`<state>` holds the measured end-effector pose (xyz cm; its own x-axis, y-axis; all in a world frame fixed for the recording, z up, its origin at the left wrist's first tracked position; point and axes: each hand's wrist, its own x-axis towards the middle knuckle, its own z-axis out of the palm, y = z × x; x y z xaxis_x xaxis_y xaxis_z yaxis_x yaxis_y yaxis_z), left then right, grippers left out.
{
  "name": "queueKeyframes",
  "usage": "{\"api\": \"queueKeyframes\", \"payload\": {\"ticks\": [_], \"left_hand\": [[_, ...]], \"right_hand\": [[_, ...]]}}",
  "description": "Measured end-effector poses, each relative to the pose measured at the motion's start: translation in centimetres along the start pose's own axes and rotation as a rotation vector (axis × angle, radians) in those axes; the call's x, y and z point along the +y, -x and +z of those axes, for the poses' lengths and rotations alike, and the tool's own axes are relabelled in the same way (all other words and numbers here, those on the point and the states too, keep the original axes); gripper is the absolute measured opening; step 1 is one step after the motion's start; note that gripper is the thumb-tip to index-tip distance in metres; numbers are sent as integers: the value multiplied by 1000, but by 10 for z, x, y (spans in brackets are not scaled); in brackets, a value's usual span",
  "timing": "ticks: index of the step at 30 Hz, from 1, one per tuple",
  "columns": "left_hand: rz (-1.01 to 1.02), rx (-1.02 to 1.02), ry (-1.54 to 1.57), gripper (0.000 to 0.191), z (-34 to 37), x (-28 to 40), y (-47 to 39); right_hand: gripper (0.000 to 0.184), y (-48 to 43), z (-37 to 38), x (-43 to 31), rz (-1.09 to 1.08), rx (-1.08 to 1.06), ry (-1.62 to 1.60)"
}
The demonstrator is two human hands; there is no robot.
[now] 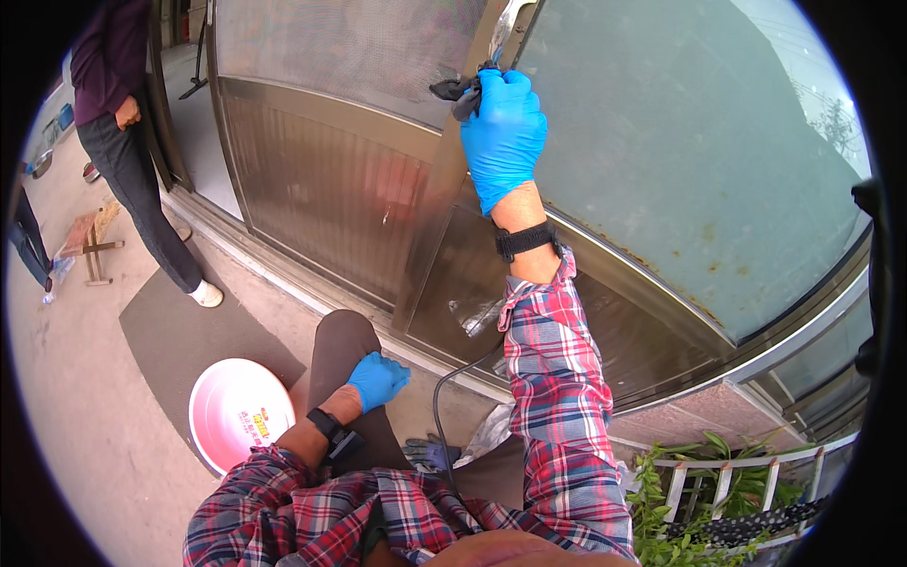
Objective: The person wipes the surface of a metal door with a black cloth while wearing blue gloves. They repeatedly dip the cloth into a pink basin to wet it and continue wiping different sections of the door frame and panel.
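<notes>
My right hand (504,131), in a blue glove, is raised against the brown frame of a sliding door (443,205). It grips a bunched black cloth (457,92). Just above its fingers is a shiny metal door handle or similar fitting (504,32); whether the hand also touches it cannot be told. My left hand (379,381), gloved in blue too, rests on my bent knee with the fingers curled, and nothing shows in it. Frosted glass (680,163) lies to the right of the raised hand, a mesh screen (347,53) to its left.
A pink plastic basin (241,414) stands on a grey mat (177,347) at left. A person (134,156) stands by the open doorway; another's leg (28,234) shows near a wooden stool (92,248). Work gloves (429,451) lie by my knee. A white railing (723,489) with plants is at lower right.
</notes>
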<state>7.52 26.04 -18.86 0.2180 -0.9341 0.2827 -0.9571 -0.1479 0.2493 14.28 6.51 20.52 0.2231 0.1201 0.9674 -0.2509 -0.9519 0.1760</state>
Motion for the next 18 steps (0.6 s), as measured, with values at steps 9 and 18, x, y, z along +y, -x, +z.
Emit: {"api": "queueKeyframes", "payload": {"ticks": [9,18], "left_hand": [[6,11,-16,20,2,5,-3],[-3,-22,12,24,-1,-3,-1]], "right_hand": [[24,82,9,-5,82,-309,-19],[18,62,-27,-8,277,-316,-525]]}}
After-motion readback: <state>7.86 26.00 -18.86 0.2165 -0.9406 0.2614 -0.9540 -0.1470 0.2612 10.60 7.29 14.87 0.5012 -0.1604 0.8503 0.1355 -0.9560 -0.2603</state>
